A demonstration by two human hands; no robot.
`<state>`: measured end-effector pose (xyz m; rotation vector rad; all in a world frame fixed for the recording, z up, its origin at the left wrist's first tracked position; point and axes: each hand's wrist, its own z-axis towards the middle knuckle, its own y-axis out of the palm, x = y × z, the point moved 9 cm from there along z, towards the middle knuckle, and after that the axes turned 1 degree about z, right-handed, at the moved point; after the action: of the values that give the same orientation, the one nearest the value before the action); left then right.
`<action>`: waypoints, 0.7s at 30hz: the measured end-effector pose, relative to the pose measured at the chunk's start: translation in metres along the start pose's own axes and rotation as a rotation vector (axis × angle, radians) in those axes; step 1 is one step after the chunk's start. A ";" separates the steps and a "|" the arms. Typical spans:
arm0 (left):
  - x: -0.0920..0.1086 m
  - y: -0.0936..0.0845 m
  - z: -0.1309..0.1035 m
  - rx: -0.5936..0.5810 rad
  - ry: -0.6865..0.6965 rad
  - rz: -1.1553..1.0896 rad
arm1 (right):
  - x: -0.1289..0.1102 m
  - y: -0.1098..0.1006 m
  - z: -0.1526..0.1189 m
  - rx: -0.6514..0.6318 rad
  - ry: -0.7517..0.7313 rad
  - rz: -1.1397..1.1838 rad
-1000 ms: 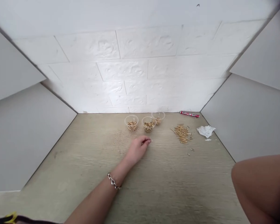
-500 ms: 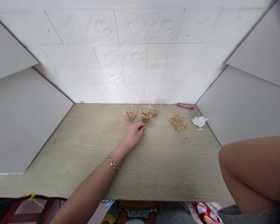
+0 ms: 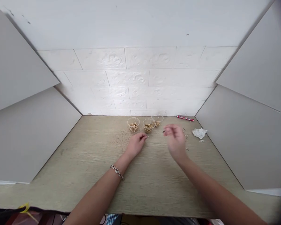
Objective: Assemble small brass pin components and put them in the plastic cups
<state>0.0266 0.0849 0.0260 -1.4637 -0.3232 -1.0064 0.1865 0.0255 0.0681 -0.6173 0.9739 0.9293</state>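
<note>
A small pale piece (image 3: 148, 136) shows at the tips of the left hand (image 3: 136, 144), whose thumb and fingers are pinched together on it, low over the tabletop (image 3: 142, 181) toward its back edge. To its right, the right hand (image 3: 176, 143) is blurred by motion, fingers curled and tips nearly together, with a small dark piece (image 3: 164, 131) at them; its exact grip is hard to tell. Just beyond the left hand, near the back edge, stand three clear cups holding small brassy pieces: the left cup (image 3: 133, 125), the middle cup (image 3: 149, 127) and, behind it and closest to that edge, the right cup (image 3: 157, 120). Fine crumbs (image 3: 121, 139) lie left of the left hand. Beyond the right hand, loose pins (image 3: 186, 137) lie toward the right edge, where a crumpled white tissue (image 3: 199, 133) rests; a red tube (image 3: 185, 118) lies near the back right corner.
</note>
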 end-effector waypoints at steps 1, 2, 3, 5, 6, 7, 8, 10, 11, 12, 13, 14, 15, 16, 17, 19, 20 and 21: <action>-0.001 0.000 0.001 0.001 0.000 0.002 | 0.008 0.008 -0.001 -0.057 0.020 -0.041; -0.001 0.001 0.002 0.000 0.003 0.004 | 0.017 0.016 -0.003 -0.119 0.046 -0.086; -0.002 0.001 0.002 -0.004 0.006 0.006 | 0.027 0.024 -0.005 -0.180 0.075 -0.129; -0.002 0.003 0.003 -0.019 0.015 0.014 | 0.045 0.036 -0.008 -0.261 0.127 -0.176; -0.001 0.004 0.003 -0.031 0.022 0.020 | 0.051 0.040 -0.008 -0.285 0.148 -0.184; 0.000 0.006 0.002 -0.041 0.031 0.027 | 0.057 0.043 -0.009 -0.303 0.165 -0.188; 0.001 0.007 0.002 -0.050 0.041 0.034 | 0.060 0.045 -0.010 -0.321 0.179 -0.188; 0.003 0.008 0.001 -0.061 0.062 0.044 | 0.065 0.047 -0.011 -0.336 0.206 -0.181; 0.004 0.009 0.001 -0.064 0.070 0.048 | 0.067 0.048 -0.011 -0.342 0.218 -0.173; 0.004 0.009 0.000 -0.068 0.076 0.051 | 0.068 0.048 -0.011 -0.348 0.227 -0.165; 0.005 0.009 0.000 -0.072 0.080 0.053 | 0.069 0.049 -0.012 -0.357 0.235 -0.161; 0.005 0.010 0.000 -0.075 0.083 0.054 | 0.070 0.050 -0.013 -0.370 0.239 -0.162; 0.006 0.010 0.000 -0.077 0.085 0.056 | 0.071 0.050 -0.013 -0.386 0.238 -0.168; 0.006 0.010 0.000 -0.079 0.087 0.058 | 0.071 0.051 -0.014 -0.401 0.232 -0.180; 0.006 0.010 0.000 -0.081 0.089 0.057 | 0.071 0.051 -0.014 -0.414 0.221 -0.196; 0.007 0.011 0.000 -0.086 0.090 0.049 | 0.067 0.051 -0.015 -0.427 0.188 -0.235; 0.007 0.011 0.000 -0.088 0.090 0.043 | 0.065 0.052 -0.015 -0.434 0.168 -0.253; 0.007 0.011 0.000 -0.088 0.089 0.038 | 0.063 0.052 -0.016 -0.443 0.148 -0.270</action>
<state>0.0387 0.0801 0.0236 -1.4929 -0.1884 -1.0631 0.1499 0.0619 0.0030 -1.1765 0.7913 0.8688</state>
